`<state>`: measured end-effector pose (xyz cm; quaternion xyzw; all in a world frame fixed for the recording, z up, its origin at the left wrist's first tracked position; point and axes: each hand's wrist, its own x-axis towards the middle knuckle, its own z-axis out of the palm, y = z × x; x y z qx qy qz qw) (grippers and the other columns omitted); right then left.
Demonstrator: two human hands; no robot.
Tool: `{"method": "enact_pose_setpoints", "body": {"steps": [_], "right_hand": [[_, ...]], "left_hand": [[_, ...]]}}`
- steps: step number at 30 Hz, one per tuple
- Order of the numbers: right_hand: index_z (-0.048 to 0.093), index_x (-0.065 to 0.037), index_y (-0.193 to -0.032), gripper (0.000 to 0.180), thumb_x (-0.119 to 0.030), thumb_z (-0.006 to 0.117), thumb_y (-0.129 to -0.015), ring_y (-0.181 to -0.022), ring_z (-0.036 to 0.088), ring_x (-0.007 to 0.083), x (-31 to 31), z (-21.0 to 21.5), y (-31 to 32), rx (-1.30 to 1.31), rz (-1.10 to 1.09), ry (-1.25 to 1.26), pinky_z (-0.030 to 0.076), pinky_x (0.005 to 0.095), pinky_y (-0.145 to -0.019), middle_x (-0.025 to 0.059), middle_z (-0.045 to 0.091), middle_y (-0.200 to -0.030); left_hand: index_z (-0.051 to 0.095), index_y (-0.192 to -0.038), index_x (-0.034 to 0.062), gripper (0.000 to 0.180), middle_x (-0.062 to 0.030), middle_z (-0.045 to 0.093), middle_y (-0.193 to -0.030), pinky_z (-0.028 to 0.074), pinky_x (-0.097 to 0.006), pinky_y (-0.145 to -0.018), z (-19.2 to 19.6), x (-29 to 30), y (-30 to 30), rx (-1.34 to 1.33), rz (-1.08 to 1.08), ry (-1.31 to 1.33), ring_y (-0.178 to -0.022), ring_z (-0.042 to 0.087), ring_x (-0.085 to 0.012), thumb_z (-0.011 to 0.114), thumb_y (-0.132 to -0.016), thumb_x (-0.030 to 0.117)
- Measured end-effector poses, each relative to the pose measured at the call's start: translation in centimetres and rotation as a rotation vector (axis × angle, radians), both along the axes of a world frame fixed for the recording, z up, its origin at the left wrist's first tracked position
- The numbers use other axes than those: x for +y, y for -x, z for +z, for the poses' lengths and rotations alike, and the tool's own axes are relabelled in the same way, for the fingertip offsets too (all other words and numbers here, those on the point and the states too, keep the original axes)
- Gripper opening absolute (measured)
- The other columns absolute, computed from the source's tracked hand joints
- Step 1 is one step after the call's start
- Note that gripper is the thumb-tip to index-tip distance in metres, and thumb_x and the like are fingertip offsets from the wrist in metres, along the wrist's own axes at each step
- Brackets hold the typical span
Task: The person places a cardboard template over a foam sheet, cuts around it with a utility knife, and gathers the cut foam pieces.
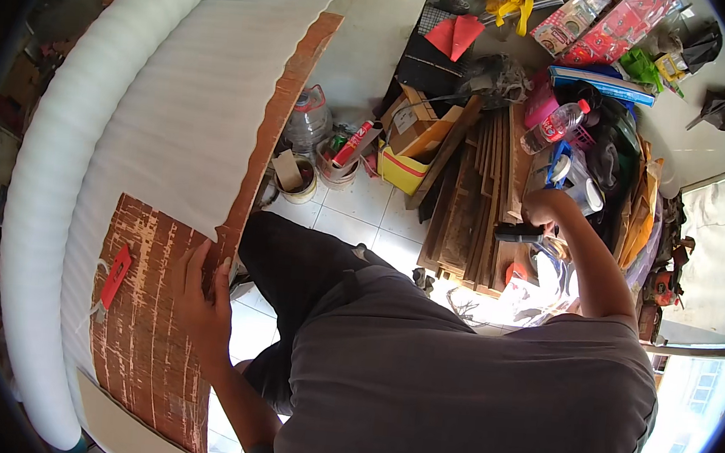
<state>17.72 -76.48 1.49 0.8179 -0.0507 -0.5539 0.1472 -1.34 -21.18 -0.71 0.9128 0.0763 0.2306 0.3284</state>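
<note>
- The black object [519, 233] is right of centre in the frame, over the lower end of a stack of brown boards [477, 193].
- The right hand [551, 211] is just beside it, fingers curled inward; whether they pinch the black object or something behind it, I cannot tell.
- The left hand [203, 303] lies in the lower left of the frame at the edge of the worn brown tabletop [154, 338], its thumb and fingers loosely spread, not pinching anything visible.
- On the bare tabletop, left of that hand, lies a flat red piece [116, 277] with a small grey part near it.
- A thin white sheet [190, 85] covers the upper part of the tabletop, its wavy edge leaving a brown strip along the right side.
- A thick white roll [51, 176] curves down the left of the frame, beside the sheet.
- Upper centre, on the tiled floor [351, 213], stand a clear jug [308, 122], two small buckets and a yellow box [402, 172] with wood pieces inside.
- Above the boards, a clear bottle with a red cap [555, 127] lies tilted among mixed items.
- Pink patterned boxes [604, 28] are in the upper right.
</note>
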Motion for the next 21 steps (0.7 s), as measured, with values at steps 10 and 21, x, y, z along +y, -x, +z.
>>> {"method": "enact_pose_setpoints", "body": {"steps": [10,21], "right_hand": [[0.078,-0.011,-0.113,0.030,-0.017,0.070,-0.086,-0.109,0.072,0.0278,-5.3,-3.0,4.9,-0.275,0.351,0.409,0.059,0.0400,-0.088,0.0083,0.075,-0.118],[0.077,-0.012,-0.111,0.021,-0.015,0.066,-0.093,-0.113,0.071,0.0282,-15.0,-6.6,7.4,-0.588,0.119,0.507,0.060,0.0404,-0.089,0.0106,0.075,-0.119]], "left_hand": [[0.067,-0.124,0.0037,0.030,-0.0145,0.063,-0.120,0.052,-0.039,-0.091,0.6,-0.2,-0.1,-0.036,-0.014,-0.108,-0.111,0.063,-0.0313,0.069,-0.095,0.014],[0.069,-0.118,0.0033,0.032,-0.0129,0.064,-0.117,0.051,-0.042,-0.090,0.6,0.2,0.3,-0.086,-0.051,-0.056,-0.107,0.063,-0.0323,0.074,-0.088,0.013]]}}
